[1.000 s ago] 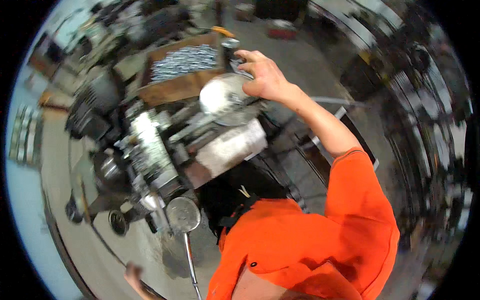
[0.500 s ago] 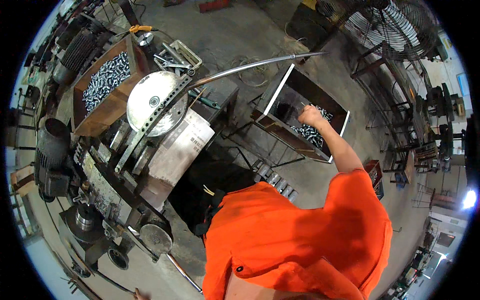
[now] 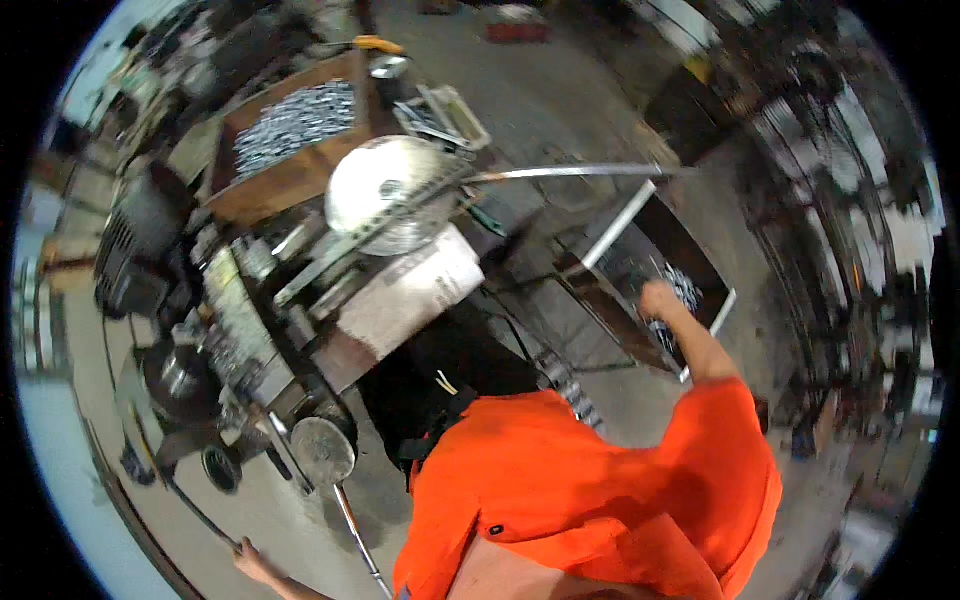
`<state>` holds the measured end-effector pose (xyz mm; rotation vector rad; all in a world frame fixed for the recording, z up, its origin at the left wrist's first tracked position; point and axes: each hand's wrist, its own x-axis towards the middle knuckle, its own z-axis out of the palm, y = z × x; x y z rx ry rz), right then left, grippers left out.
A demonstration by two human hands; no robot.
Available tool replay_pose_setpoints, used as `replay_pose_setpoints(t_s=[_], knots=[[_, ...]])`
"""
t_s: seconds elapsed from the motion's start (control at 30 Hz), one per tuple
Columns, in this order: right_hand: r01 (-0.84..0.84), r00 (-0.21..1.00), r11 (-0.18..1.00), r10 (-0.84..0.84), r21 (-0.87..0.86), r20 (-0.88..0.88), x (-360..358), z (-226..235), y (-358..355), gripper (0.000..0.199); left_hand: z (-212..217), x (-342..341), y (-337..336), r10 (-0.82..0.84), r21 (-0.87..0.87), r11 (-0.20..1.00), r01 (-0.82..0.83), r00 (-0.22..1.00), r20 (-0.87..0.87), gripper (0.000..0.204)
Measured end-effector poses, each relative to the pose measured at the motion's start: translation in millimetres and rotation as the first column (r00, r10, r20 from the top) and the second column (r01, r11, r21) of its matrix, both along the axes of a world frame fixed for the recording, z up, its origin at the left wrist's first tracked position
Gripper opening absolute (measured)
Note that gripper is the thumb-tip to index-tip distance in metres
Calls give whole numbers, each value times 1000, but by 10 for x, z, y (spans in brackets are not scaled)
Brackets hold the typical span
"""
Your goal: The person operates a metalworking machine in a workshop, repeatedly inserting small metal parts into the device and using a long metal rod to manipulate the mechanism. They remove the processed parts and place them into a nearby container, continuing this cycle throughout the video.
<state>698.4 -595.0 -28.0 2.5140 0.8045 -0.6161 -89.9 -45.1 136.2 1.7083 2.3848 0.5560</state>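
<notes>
At the lower left, my left hand (image 3: 257, 562) is closed round the end of a long dark lever (image 3: 190, 502) that runs up to the machine (image 3: 250, 345). My right arm reaches out to the right. My right hand (image 3: 657, 299) is closed above a metal bin (image 3: 612, 232) with a pale rim. Small shiny metal parts (image 3: 682, 287) lie in that bin beside the hand. The fingers are curled and blurred, so whatever they hold is hidden.
A wooden box (image 3: 290, 178) full of small metal parts stands at the far left. Near it are a round metal disc (image 3: 385, 190), a long metal bar (image 3: 575, 172) and a cardboard sheet (image 3: 410, 300). A round plate (image 3: 323, 450) sits near my left side.
The whole view has swung, so the scene sits farther right and lower, and is blurred. More of my left hand shows on the lever. My right hand stays over the bin.
</notes>
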Motion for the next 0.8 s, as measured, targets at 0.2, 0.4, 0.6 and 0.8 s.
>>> replay_pose_setpoints(t_s=[0.2, 0.4, 0.6, 0.8], knots=[[95, 985, 989, -109, -109, -131, 183, -162, -56, 28, 193, 358, -156, 123, 68, 991, -112, 970, -208, 33], [-35, 925, 990, -20, -138, -380, 495, -234, -321, 28, 206, 547, -140, 222, 38, 975, -219, 950, -221, 29], [257, 964, 938, -265, 231, 4, 281, 294, -21, 28, 273, 473, -221, 189, 68, 981, -180, 966, -178, 31], [-286, 958, 467, 127, 836, 257, 445, 1072, 538, 15, 910, 906, -467, -175, -59, 985, 165, 911, -374, 33]])
